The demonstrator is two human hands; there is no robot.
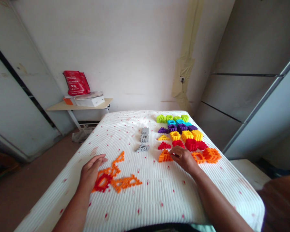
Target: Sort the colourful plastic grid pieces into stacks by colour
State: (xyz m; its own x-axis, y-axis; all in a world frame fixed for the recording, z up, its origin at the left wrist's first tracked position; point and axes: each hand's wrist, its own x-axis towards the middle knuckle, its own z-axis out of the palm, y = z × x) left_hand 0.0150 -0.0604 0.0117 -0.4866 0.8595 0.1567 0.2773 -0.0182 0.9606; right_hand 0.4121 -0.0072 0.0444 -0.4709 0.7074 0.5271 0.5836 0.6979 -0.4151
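My left hand [91,170] lies flat with fingers stretched out, resting on the left edge of a joined shape of orange and red plastic frame pieces [117,178] on the white bed. My right hand [183,158] reaches to a stack of orange triangle pieces [164,157], its fingertips pinched at the stack's right edge. Beyond it lie sorted stacks: orange squares [209,155], red pieces [192,145], yellow pieces [186,135], purple pieces [178,128], blue pieces [177,122] and green pieces [170,118]. Grey pieces [143,139] lie in a short column mid-bed.
The white dotted mattress [147,199] fills the foreground. A small wooden side table [79,105] at the back left holds a red bag [76,82] and a white box. Grey cabinet walls stand at left and right. A plain wall is behind.
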